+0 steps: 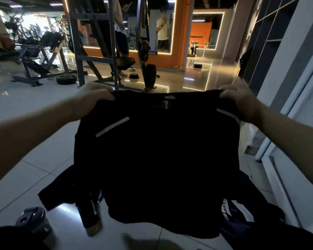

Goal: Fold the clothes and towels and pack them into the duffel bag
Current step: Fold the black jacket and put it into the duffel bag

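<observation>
Both hands, left point(90, 101) and right point(240, 103), pinch the shirt point(157, 159) at its shoulders; it seems light, limp, best held there

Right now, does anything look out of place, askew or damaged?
Nothing spilled or torn. The left hand and right hand hold the shirt up level by its shoulders; only the clothes crumpled on the floor below look untidy.

Gym interior. Glossy pale tiled floor point(25, 98) crossed by thin bright lines point(208, 78). Orange wall point(179, 33) carries mirrors point(153, 24) edged in warm strip lighting. Grey steel rack point(112, 33) and weight plates point(150, 73) at centre, grey shelving point(271, 29) at right, bright windows point(34, 20) far left.
</observation>
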Tool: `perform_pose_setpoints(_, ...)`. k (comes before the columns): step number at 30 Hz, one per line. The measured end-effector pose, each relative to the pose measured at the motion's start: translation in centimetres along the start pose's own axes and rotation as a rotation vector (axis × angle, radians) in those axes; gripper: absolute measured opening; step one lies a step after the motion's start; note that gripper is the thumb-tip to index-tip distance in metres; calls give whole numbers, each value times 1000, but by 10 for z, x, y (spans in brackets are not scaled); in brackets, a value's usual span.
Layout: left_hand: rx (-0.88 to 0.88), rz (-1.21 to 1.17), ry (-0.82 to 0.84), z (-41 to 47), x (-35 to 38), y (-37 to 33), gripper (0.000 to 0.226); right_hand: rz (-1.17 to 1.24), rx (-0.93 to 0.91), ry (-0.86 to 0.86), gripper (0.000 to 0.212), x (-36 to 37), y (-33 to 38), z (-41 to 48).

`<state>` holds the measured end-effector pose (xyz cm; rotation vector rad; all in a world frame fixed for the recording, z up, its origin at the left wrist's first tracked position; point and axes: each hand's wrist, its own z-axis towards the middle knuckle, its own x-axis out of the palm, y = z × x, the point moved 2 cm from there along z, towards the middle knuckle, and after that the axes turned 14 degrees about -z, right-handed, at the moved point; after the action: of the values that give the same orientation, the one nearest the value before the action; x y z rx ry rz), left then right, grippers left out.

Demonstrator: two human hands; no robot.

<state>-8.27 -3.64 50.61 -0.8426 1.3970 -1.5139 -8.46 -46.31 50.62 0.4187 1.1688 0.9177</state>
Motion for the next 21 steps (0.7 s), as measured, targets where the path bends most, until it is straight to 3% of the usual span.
perform_pose_setpoints(2, -121, -72, -34, 14, -15, 2, 43, 90, 79, 84, 25, -7, -5, 18)
perform_pose_setpoints(5, -183, 55, -41, 35, -26, 22, 59, 125, 281, 153, 15, 12, -19, 40)
perform_pose_setpoints(9, -170, 560, -138, 73, -28, 101, 20, -167, 291, 121, 7, 78, -78, 71)
perform_pose_setpoints(11, -147, 707, -167, 88, -28, 154, 15, -364, 268, 179, 8, 114, -124, 83)
perform_pose_setpoints(15, -245, 774, -209, 116, -38, 259, 5, -552, 251, 283, 19, 176, -204, 96)
perform_pose_setpoints(21, -271, 826, -170, 165, -48, 377, 21, -637, 298, 329, 24, 253, -306, 117)
